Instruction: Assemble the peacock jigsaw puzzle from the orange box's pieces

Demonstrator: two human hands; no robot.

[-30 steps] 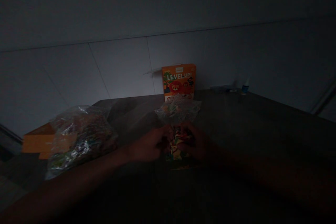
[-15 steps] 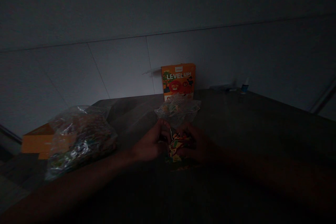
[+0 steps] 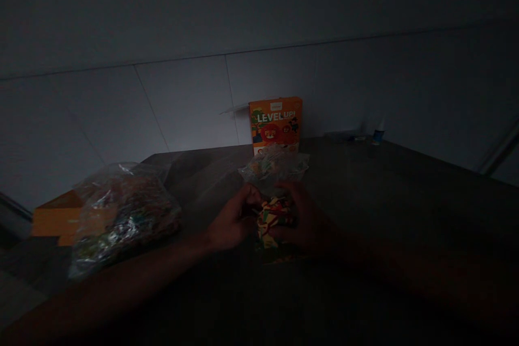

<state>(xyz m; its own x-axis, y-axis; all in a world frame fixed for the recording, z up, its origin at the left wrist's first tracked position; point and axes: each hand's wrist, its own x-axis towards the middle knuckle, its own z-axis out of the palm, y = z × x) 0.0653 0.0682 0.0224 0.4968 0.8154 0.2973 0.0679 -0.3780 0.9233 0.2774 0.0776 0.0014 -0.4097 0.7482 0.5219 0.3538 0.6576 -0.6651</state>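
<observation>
In dim light a small heap of colourful flat pieces (image 3: pixel 273 219), yellow, red and green and probably cardboard puzzle pieces, lies between my hands on the dark table. My left hand (image 3: pixel 235 221) is at the heap's left edge, fingers curled in towards the thumb; anything inside them is too dark to make out. On the other side my right hand (image 3: pixel 308 216) curves around the heap, its thumb in front and its fingers behind, spread apart. Just beyond the hands sits a clear plastic bag (image 3: pixel 275 165) with pieces in it.
An orange box (image 3: pixel 275 124) printed "LEVEL UP!" stands at the back by the wall. To the left, a big clear bag (image 3: pixel 130 216) full of pieces leans over an orange carton (image 3: pixel 57 216). A small white-topped bottle (image 3: pixel 378 134) is near the table's back right edge.
My right hand's fingers have spread and lifted off the heap, so more of it shows. The pale-edged piece that stood up between my hands is no longer visible.
</observation>
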